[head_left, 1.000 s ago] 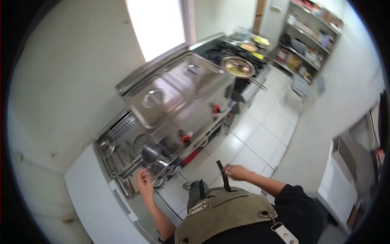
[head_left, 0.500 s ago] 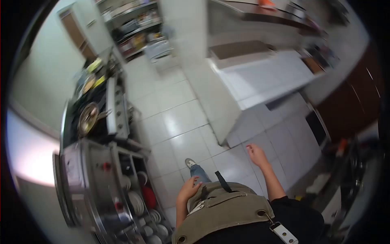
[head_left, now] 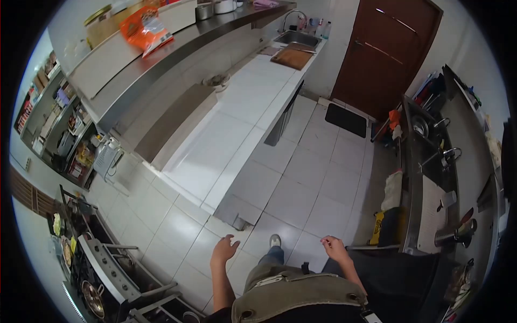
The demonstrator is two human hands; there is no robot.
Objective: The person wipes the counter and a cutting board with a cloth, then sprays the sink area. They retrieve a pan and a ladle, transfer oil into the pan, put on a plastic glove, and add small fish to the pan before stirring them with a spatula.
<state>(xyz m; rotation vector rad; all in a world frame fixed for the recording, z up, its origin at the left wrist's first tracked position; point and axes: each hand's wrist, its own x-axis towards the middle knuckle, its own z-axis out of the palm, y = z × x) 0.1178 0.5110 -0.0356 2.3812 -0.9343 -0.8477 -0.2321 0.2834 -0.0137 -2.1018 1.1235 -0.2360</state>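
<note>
My left hand point(head_left: 225, 249) hangs in the air over the tiled floor, in front of the near end of the white tiled counter point(head_left: 221, 161). Its fingers are apart and it holds nothing. Over the floor to the right is my right hand point(head_left: 335, 248), with its fingers loosely curled and nothing visible in them. Neither hand touches anything. Between them show the olive apron point(head_left: 301, 296) on my body and one shoe point(head_left: 275, 240) on the tiles.
A cutting board point(head_left: 292, 56) lies by the far sink point(head_left: 298, 39). On the steel shelf sits an orange bag point(head_left: 145, 31). A brown door point(head_left: 385, 54) and black mat point(head_left: 346, 120) are beyond. The stove point(head_left: 110, 269) stands left; a steel sink unit point(head_left: 420, 156) lines the right.
My view has swung right, bringing the door, far sink and right-hand sink unit into sight. The stove has shifted to the lower left. Both hands stay without anything in them.
</note>
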